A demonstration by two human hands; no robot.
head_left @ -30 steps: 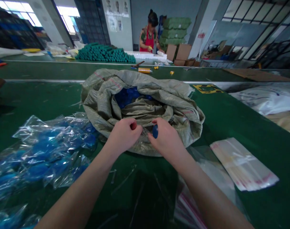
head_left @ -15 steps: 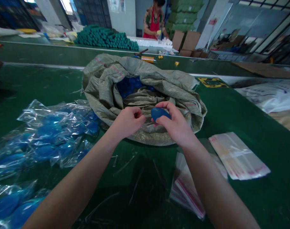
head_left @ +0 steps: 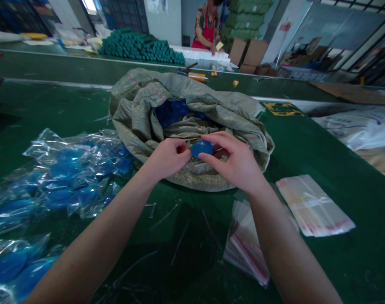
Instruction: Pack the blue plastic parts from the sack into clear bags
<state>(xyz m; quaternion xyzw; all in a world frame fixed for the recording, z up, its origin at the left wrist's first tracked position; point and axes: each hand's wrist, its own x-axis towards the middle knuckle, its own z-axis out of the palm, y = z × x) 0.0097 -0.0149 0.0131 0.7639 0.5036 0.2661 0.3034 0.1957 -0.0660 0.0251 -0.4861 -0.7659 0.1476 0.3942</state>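
Note:
A translucent blue oval piece (head_left: pixel 201 148) is held between the thumb and fingers of my right hand (head_left: pixel 235 158), above the front of a woven sack. My left hand (head_left: pixel 170 156) is closed in a pinch at the left edge of the piece; whether its fingertips grip that edge or something small is hidden. The grey-green woven sack (head_left: pixel 135 105) lies with its mouth rolled open, and more blue pieces (head_left: pixel 171 113) show inside. To the left, blue pieces in clear plastic bags (head_left: pixel 65 169) lie heaped on the green table (head_left: pixel 179 270).
Clear bags with pink edges (head_left: pixel 247 253) lie by my right forearm, beside a banded stack of bags (head_left: pixel 315 204). Thin clear strips are scattered in front. Behind the sack are an orange-handled tool (head_left: pixel 197 76) and green rolls (head_left: pixel 141 46). A person in a red apron (head_left: pixel 208 33) works beyond.
My right hand has turned the blue piece to face up more and brought it left, against the fingertips of my left hand. The person beyond has moved their hands.

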